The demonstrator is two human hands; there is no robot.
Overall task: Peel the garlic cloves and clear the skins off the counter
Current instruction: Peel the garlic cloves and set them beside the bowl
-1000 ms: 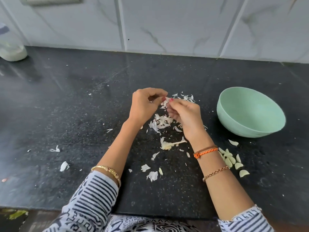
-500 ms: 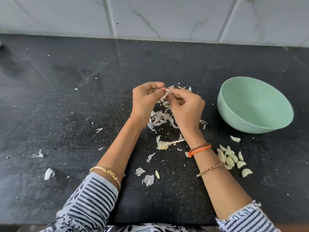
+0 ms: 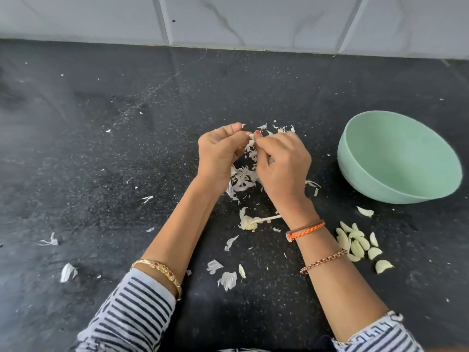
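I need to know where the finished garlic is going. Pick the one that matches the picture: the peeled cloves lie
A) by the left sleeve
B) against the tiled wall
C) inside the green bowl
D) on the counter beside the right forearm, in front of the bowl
D: the peeled cloves sit in a small heap on the black counter just right of the right forearm, nearer the camera than the green bowl, whose visible inside shows none.
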